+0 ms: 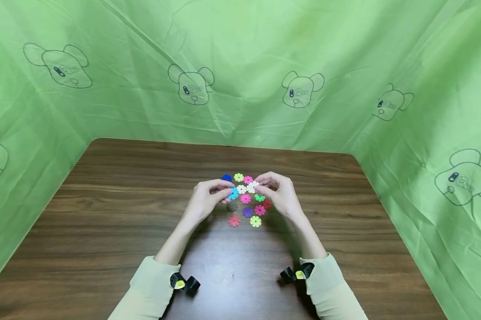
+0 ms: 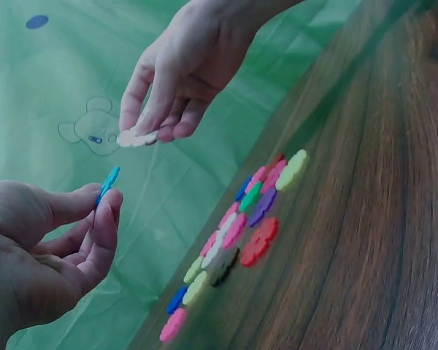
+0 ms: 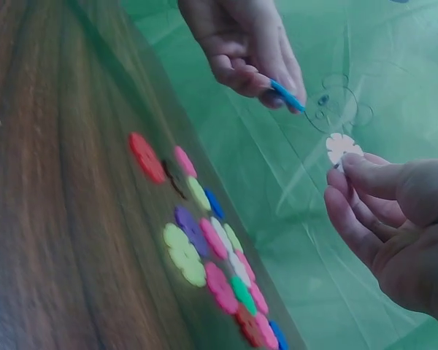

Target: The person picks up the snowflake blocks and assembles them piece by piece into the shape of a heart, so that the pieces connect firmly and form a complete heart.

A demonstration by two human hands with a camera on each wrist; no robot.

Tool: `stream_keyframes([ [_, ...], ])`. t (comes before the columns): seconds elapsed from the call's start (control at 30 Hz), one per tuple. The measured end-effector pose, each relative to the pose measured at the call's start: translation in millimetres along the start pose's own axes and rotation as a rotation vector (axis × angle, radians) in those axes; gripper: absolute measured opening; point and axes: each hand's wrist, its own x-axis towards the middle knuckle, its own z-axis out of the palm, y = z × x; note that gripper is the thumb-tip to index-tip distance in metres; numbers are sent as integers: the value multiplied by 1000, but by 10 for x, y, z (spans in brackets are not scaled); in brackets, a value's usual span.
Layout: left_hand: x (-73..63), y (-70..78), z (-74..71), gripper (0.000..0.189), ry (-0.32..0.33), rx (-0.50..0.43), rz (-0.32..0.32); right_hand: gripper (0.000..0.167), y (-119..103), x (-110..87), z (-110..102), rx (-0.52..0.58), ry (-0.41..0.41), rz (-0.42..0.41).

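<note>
My left hand [image 1: 203, 198] pinches a light blue notched disc [image 1: 234, 193] between thumb and fingertips. In the left wrist view this blue disc [image 2: 108, 187] is held nearly edge-on, above the table. My right hand [image 1: 281, 194] pinches a white notched disc [image 1: 252, 186], whose petal-like rim shows in the right wrist view as a white disc [image 3: 342, 148]. The two held discs are close together but apart. Below them on the table lie several flat flower-shaped discs, among them a purple disc [image 1: 247, 212], a green disc [image 1: 259, 198] and a grey disc [image 1: 232, 207].
The loose discs spread over the brown wooden table [image 1: 116, 213], with a coral disc [image 1: 234, 221] and a yellow disc [image 1: 256, 221] nearest the person. Green cloth [image 1: 248, 35] with bear drawings hangs around the table's back and sides.
</note>
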Motion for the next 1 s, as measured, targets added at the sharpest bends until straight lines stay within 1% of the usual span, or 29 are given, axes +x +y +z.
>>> stream_keyframes([
  [0.1, -10, 25, 5, 18, 23, -14, 1, 18, -12, 0, 65, -4, 13, -7],
  [0.23, -10, 32, 22, 19, 45, -64, -27, 17, -19, -19, 122, 2, 28, -21],
  [0.43, 4, 14, 46, 19, 33, -169, -66, 14, -24, -38, 163, 17, 18, -57],
  [0.5, 9, 12, 51, 19, 31, -190, -77, 13, -21, -42, 174, 13, 16, -64],
  [0.8, 10, 26, 58, 18, 28, -216, -90, 9, -54, -73, 213, 9, 16, -73],
  [1.0, 0, 44, 52, 17, 22, -220, -98, 7, -70, -78, 224, 8, 12, -132],
])
